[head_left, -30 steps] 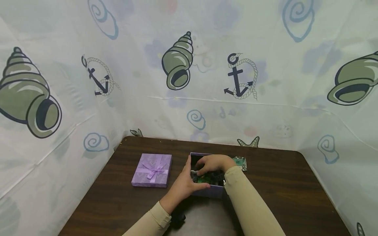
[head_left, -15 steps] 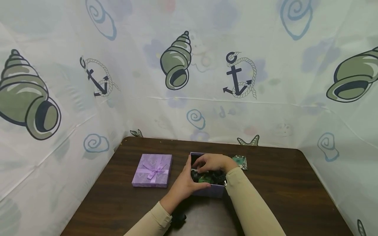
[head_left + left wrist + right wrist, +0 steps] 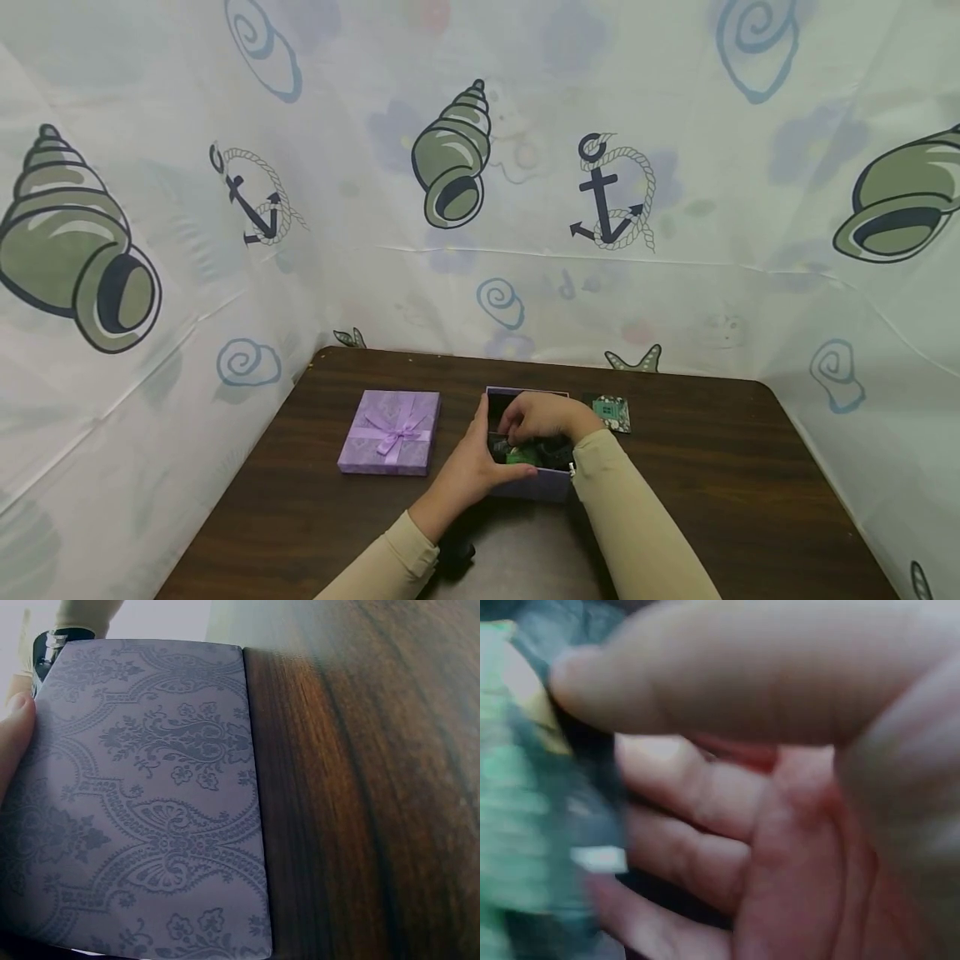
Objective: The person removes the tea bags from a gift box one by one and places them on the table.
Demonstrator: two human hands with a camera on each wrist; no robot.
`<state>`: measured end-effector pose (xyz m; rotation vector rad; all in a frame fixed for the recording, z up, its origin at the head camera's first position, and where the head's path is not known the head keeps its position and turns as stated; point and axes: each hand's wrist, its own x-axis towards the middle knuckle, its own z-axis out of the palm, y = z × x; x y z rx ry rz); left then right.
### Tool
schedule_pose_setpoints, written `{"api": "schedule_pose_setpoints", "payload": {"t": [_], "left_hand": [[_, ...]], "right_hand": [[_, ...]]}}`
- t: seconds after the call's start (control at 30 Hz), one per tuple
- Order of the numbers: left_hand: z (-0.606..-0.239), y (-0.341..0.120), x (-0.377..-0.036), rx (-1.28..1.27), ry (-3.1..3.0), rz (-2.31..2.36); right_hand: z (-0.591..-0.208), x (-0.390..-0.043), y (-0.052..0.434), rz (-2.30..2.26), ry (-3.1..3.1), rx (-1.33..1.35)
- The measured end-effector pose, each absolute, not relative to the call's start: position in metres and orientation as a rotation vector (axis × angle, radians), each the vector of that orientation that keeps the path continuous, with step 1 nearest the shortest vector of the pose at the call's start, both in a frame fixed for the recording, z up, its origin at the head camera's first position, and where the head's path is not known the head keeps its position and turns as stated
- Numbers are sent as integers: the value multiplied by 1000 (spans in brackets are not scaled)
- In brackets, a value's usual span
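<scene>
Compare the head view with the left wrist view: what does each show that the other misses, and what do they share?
Only the head view shows the lid with a bow, the small patterned card, the right hand reaching into the open purple box among green and dark items, and the seashell-print backdrop. Only the left wrist view shows the ornate damask pattern on the box's side wall and the wood grain close up. Both show the box, the dark wooden table and the left hand holding the box.

Open box: lilac, damask print. Lid: lilac, matching ribbon bow. Contents: green and black. Card: teal, patterned. Table: dark brown woodgrain. Sleeves: beige.
</scene>
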<state>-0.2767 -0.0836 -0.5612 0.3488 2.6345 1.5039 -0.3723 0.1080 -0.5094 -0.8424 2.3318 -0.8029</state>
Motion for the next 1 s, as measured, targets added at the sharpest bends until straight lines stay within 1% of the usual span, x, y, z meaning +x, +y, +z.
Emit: {"api": "schedule_pose_setpoints", "payload": {"t": [0.5,0.63,0.67,0.77,1.0], "left_hand": [[-563,-87,-275,344,2632,1500],[-562,-88,-274,412,2633,1541],[-569,-90,-278,475,2642,1558],[-568,-91,-277,507,2657,1563],[-562,-87,-276,419,2624,1501]], "right_hand": [[-511,-371,112,-1067,2317,-778],[-512,-372,115,-1209,2271,-758],[-512,-372,115,-1237,2255,-757],[-512,-374,116,-1265,2226,-762],[-512,-374,119,-1322,2183,-735]]}}
